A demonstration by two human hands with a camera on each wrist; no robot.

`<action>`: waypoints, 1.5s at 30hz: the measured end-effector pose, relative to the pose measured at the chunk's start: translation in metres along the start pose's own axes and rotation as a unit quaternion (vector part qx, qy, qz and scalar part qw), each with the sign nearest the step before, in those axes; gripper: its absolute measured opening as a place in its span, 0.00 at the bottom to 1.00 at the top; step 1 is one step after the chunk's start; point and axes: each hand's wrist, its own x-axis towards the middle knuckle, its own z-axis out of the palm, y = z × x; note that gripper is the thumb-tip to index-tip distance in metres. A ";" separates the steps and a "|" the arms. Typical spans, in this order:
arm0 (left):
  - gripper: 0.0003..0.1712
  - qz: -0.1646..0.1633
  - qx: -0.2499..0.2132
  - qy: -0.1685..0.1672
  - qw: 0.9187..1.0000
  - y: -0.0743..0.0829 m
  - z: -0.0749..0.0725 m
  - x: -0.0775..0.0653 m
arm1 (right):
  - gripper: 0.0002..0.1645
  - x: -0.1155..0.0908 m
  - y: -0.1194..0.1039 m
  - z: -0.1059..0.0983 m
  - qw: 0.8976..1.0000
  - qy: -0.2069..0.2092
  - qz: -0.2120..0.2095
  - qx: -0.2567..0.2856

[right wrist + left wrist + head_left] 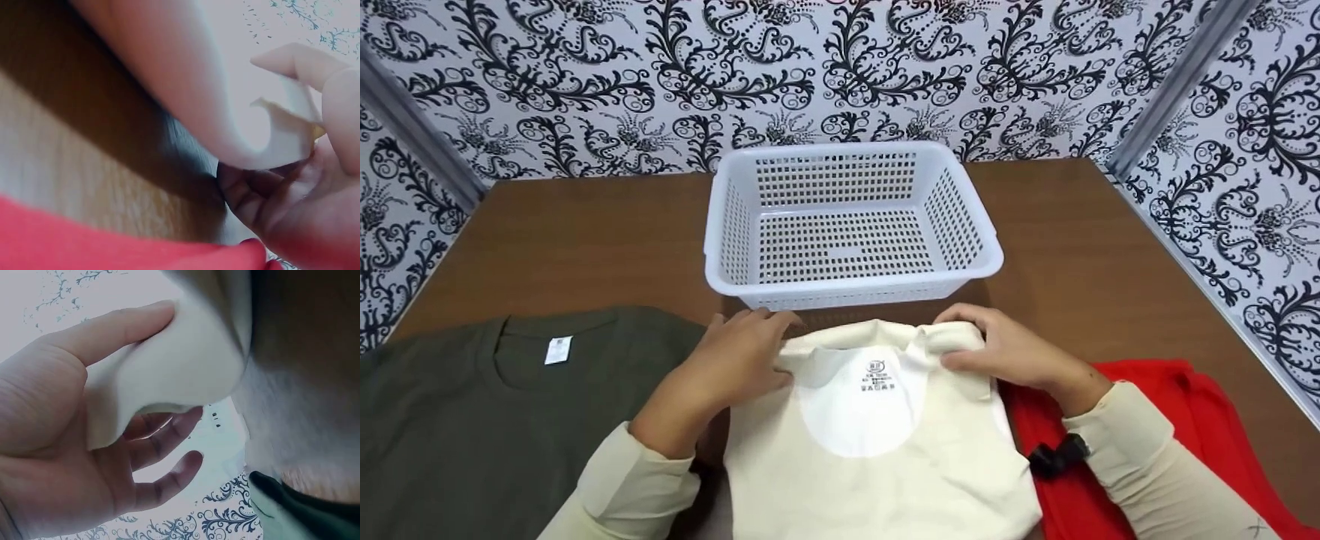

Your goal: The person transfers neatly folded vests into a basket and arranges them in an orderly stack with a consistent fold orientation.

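Observation:
A cream shirt (pixel 877 480) lies in front of me, its white inner neck panel with printed label facing up. My left hand (pixel 746 356) grips the shirt's far left corner. In the left wrist view its thumb lies over the cream cloth (pixel 174 365), with the fingers curled beneath. At the far right corner my right hand (pixel 1005 349) pinches a folded edge. The right wrist view shows the rounded fold of cloth (pixel 253 129) between thumb and fingers. Just beyond both hands stands a white plastic basket (pixel 855 289) with nothing in it.
An olive green shirt (pixel 562 427) with a white tag lies flat on the left. Red cloth (pixel 1177 405) lies to the right, partly under my right forearm. Patterned walls (pixel 840 75) close off the back and sides of the brown wooden table (pixel 600 247).

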 end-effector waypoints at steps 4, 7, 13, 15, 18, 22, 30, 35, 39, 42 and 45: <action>0.26 -0.016 -0.009 -0.014 1.000 0.000 0.001 0.001 | 0.21 0.003 0.011 0.000 0.999 -0.003 0.023 0.043; 0.17 -0.014 -0.002 -0.021 1.000 0.000 0.000 0.001 | 0.19 0.003 0.017 0.000 0.996 -0.024 0.028 0.080; 0.15 0.015 -0.038 -0.045 0.998 -0.005 -0.005 -0.003 | 0.15 0.001 0.018 -0.003 0.991 -0.092 -0.031 0.097; 0.15 0.034 -0.082 -0.065 0.994 -0.011 -0.008 -0.003 | 0.18 0.000 0.018 -0.005 0.986 -0.126 -0.048 0.101; 0.15 0.065 -0.147 -0.085 0.983 -0.020 -0.014 -0.002 | 0.22 -0.003 0.019 -0.007 0.980 -0.165 -0.060 0.089; 0.19 0.090 -0.197 -0.101 0.971 -0.028 -0.016 0.001 | 0.19 -0.007 0.020 -0.010 0.978 -0.195 -0.059 0.052; 0.07 0.103 -0.213 -0.093 0.967 -0.033 -0.017 0.006 | 0.07 -0.006 0.026 -0.011 0.979 -0.173 -0.104 0.003; 0.08 0.084 -0.206 -0.084 0.971 -0.033 -0.015 0.007 | 0.06 -0.005 0.029 -0.012 0.983 -0.159 -0.085 0.023; 0.11 0.070 -0.215 -0.072 0.971 -0.032 -0.012 0.008 | 0.11 -0.005 0.028 -0.011 0.986 -0.146 -0.052 0.062; 0.11 0.062 -0.227 -0.068 0.969 -0.031 -0.012 0.008 | 0.15 -0.005 0.027 -0.011 0.985 -0.142 -0.029 0.090; 0.11 0.053 -0.230 -0.063 0.970 -0.031 -0.012 0.008 | 0.17 -0.004 0.026 -0.010 0.985 -0.142 -0.019 0.098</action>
